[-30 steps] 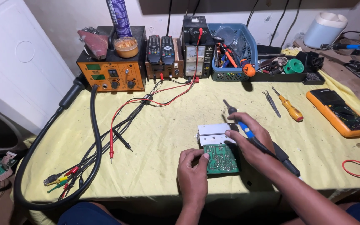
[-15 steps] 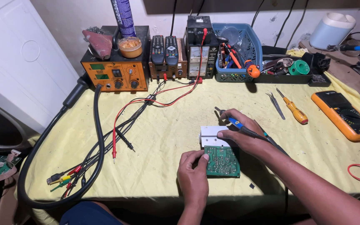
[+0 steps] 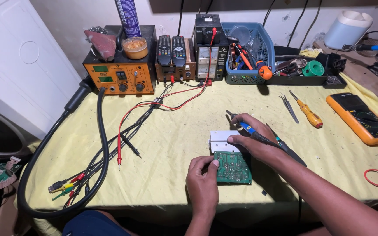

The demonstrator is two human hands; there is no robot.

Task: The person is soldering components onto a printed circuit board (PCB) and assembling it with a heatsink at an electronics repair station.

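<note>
A green circuit board (image 3: 233, 168) lies solder side up on the yellow cloth, with a white metal block (image 3: 222, 138) fixed at its far edge. My left hand (image 3: 202, 179) grips the board's left edge. My right hand (image 3: 254, 137) rests on the white block and holds a soldering iron (image 3: 246, 127) with a blue grip; its dark tip points up and to the left, away from the board, and its black handle and cord trail to the right.
An orange soldering station (image 3: 120, 74), two remote controls (image 3: 171, 50), a power supply (image 3: 208, 52) and a blue basket (image 3: 246, 57) line the back. Tweezers (image 3: 288, 108), an orange screwdriver (image 3: 307, 112) and an orange multimeter (image 3: 359, 117) lie right. Black and red cables (image 3: 106, 153) spread left.
My right hand has shifted slightly left with the soldering iron and settled on the white block. My left hand keeps its grip on the board.
</note>
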